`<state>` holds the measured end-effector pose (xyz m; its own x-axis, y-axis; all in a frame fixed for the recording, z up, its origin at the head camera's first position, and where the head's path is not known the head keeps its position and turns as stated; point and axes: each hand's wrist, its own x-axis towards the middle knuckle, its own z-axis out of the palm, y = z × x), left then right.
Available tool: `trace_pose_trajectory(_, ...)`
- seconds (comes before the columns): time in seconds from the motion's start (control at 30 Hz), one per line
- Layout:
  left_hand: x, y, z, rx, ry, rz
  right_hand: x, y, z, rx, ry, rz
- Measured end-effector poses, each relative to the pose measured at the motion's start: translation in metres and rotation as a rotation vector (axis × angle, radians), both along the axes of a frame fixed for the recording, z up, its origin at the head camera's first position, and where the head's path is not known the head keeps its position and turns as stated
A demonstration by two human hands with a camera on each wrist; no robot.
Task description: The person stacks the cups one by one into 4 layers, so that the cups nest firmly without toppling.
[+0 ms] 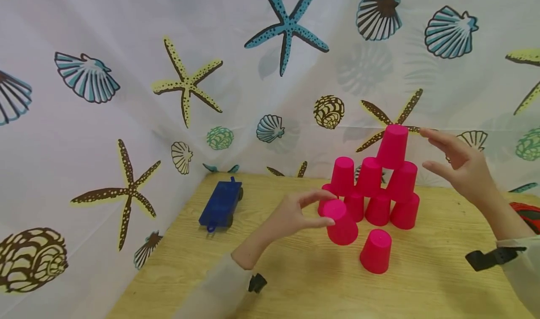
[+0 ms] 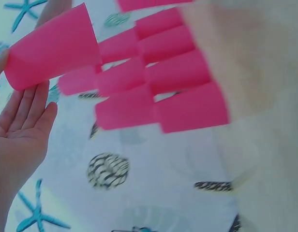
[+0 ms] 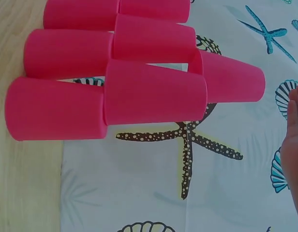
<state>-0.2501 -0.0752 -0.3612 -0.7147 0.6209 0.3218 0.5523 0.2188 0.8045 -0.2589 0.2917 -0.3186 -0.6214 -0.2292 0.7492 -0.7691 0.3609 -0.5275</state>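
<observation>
Between the thumb and fingers of my left hand [image 1: 293, 216] is an upside-down pink cup [image 1: 342, 228], lifted off the table in front of a cup stack. The left wrist view shows this same held cup [image 2: 54, 50] from the side. The stack has several cups in its bottom row, three in the second row, and one top cup [image 1: 393, 148] bridging the two right-hand ones. My right hand [image 1: 464, 169] is just right of that top cup, fingers extended, holding nothing. A single cup [image 1: 376, 252] stands upside down on the table before the stack.
A blue toy cart [image 1: 221, 204] sits on the wooden table [image 1: 168, 281] at the back left. Part of a red and black object [image 1: 529, 216] shows at the right edge. Behind the table hangs a white curtain [image 1: 236, 10] printed with shells and starfish.
</observation>
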Motion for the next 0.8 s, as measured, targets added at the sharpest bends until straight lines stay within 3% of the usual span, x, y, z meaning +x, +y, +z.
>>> trace_pose_trajectory(0.17,-0.015,-0.006,0.032,0.142,0.036,0.087,0.019,-0.005,-0.025,-0.082,-0.003,0.145)
trace_pose_trajectory(0.33,-0.03,-0.003,0.057,0.279,0.054,0.145,0.033,-0.013,-0.053,-0.038,-0.052,0.194)
trace_pose_trajectory(0.4,-0.038,0.001,0.064,0.315,0.086,0.16,0.037,-0.018,-0.063,0.014,-0.113,0.175)
trace_pose_trajectory(0.57,-0.059,0.017,0.074,0.319,0.118,0.208,0.043,-0.029,-0.088,0.148,-0.217,0.137)
trace_pose_trajectory(0.8,-0.083,0.044,0.085,0.222,0.121,0.224,0.038,-0.038,-0.111,0.316,-0.296,0.103)
